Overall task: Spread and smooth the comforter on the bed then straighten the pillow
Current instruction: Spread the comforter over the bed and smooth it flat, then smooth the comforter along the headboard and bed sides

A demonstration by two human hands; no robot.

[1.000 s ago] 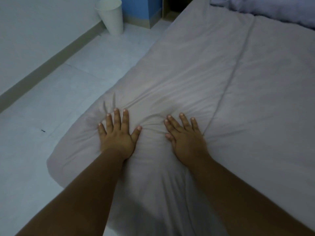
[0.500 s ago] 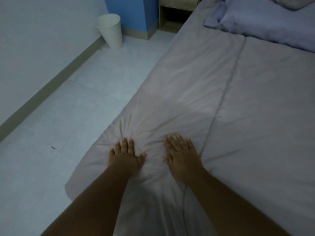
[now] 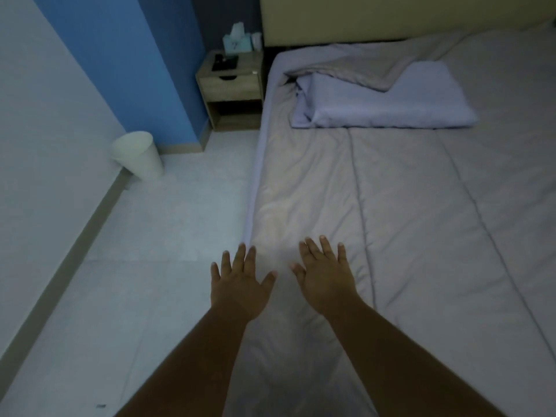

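A grey quilted comforter (image 3: 421, 221) lies spread over the bed, its left edge running along the mattress side. A pale lilac pillow (image 3: 385, 103) lies askew near the head of the bed, with a corner of the comforter folded over its top. My left hand (image 3: 240, 281) is stretched out flat with fingers spread, over the comforter's left edge. My right hand (image 3: 326, 272) is flat with fingers spread over the comforter just right of it. Both hands hold nothing; whether they touch the fabric I cannot tell.
A wooden nightstand (image 3: 231, 85) with a tissue box (image 3: 237, 42) stands beside the bed's head. A white waste bin (image 3: 138, 155) sits on the tiled floor (image 3: 150, 251) against the left wall. A headboard (image 3: 391, 16) runs behind the bed.
My view has lifted toward the head of the bed. Both hands have come off the bunched fabric and moved forward along the left edge; the wrinkles under them are gone.
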